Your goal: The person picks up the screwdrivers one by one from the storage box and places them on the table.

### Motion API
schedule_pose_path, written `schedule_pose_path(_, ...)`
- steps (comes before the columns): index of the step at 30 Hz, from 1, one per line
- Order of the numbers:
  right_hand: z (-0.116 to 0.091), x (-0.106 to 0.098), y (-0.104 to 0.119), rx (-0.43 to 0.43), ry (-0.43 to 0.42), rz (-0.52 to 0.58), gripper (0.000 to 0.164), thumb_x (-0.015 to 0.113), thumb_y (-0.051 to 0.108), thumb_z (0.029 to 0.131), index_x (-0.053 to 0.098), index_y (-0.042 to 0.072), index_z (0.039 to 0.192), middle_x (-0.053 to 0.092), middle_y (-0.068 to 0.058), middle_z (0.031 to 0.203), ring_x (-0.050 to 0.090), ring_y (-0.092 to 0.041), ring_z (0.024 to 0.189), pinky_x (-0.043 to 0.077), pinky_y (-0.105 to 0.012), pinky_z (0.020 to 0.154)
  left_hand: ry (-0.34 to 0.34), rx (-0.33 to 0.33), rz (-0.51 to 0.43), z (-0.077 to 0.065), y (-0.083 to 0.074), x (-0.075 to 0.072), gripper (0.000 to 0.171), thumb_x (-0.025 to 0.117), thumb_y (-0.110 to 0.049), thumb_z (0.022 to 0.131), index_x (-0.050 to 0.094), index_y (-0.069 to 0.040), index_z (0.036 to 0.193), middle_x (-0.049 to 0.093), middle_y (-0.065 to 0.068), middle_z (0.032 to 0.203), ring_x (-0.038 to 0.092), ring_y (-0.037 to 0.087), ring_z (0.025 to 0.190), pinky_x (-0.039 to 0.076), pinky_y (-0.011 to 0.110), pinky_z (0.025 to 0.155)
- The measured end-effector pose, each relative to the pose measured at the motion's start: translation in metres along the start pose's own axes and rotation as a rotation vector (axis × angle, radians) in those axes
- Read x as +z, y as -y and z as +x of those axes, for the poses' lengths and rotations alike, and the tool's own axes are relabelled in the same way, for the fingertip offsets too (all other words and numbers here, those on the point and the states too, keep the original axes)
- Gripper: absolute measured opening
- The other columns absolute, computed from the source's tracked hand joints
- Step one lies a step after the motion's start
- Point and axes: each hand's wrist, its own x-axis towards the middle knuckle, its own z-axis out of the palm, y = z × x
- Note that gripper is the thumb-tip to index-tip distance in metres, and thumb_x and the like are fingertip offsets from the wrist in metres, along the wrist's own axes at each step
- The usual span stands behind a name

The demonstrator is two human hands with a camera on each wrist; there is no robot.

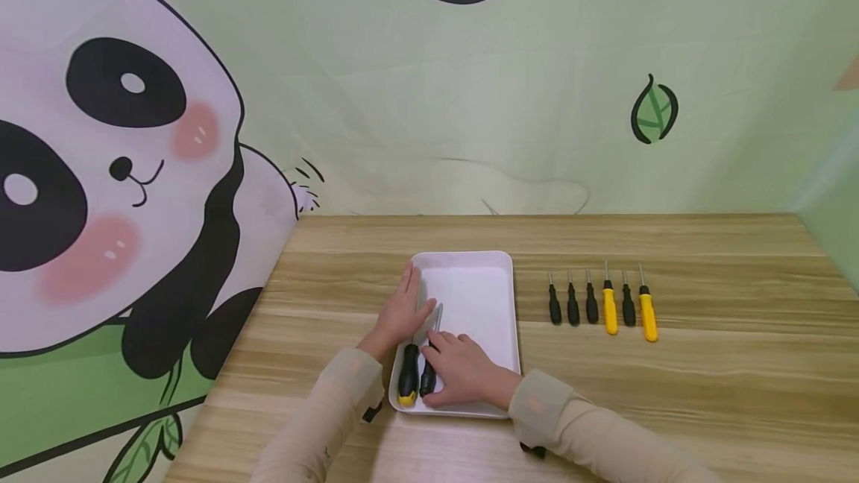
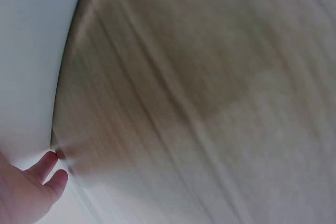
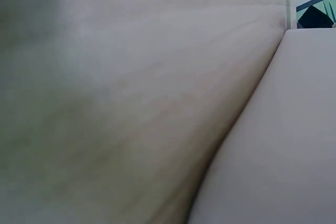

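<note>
Partly beneath the right hand (image 1: 464, 370) lies a black-handled screwdriver (image 1: 428, 380).

The head view looks forward and down from above the near side of the table (image 1: 738, 379), far enough back to take in the tray (image 1: 473, 285) and backdrop (image 1: 537, 80). The left wrist view, very near, faces along the tray's side towards left fingers (image 2: 43, 167); the right, equally close, towards the backdrop. All share tray and table.
</note>
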Motion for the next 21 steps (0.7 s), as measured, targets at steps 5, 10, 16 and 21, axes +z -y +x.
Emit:
schedule_pose_path(5,-0.0003,0.0003,-0.0010,-0.014,-0.004,0.030,0.067,0.058,0.060,0.068,0.055,0.009,0.112,0.049,-0.011,0.122,0.048,-0.021,0.110,0.045,-0.033,0.081,-0.007,-0.002,-0.004,0.0003,0.0005,0.0012,0.073,0.045,-0.041,0.089,0.011,-0.004,0.142,0.002,0.011,0.150,0.045,0.032,0.117,0.039,0.042,0.095)
schedule_pose_path(10,-0.0004,-0.0005,-0.0011,-0.025,-0.012,0.069,0.064,0.061,0.056,0.067,0.056,0.008,0.108,0.050,-0.012,0.118,0.048,-0.022,0.107,0.045,-0.033,0.081,-0.005,-0.008,-0.019,0.0004,0.0001,0.0020,0.074,0.046,-0.040,0.089,0.010,-0.004,0.142,0.001,0.010,0.150,0.048,0.032,0.113,0.041,0.041,0.092)
schedule_pose_path(16,-0.0009,-0.0010,-0.0022,-0.015,0.032,0.108,0.064,0.061,0.055,0.069,0.056,0.007,0.111,0.048,-0.013,0.122,0.045,-0.024,0.110,0.042,-0.034,0.089,-0.002,-0.004,-0.020,-0.0004,0.0004,0.0021,0.074,0.046,-0.040,0.089,0.009,-0.004,0.142,0.001,0.010,0.150,0.047,0.031,0.114,0.041,0.041,0.092)
schedule_pose_path(21,-0.0029,-0.0023,-0.0046,-0.018,0.033,0.119,0.065,0.062,0.054,0.069,0.056,0.006,0.112,0.047,-0.014,0.122,0.044,-0.024,0.110,0.041,-0.033,0.091,0.008,-0.014,-0.021,-0.0003,-0.0009,0.0005,0.074,0.045,-0.041,0.089,0.009,-0.005,0.142,0.000,0.010,0.150,0.042,0.031,0.121,0.039,0.042,0.096)
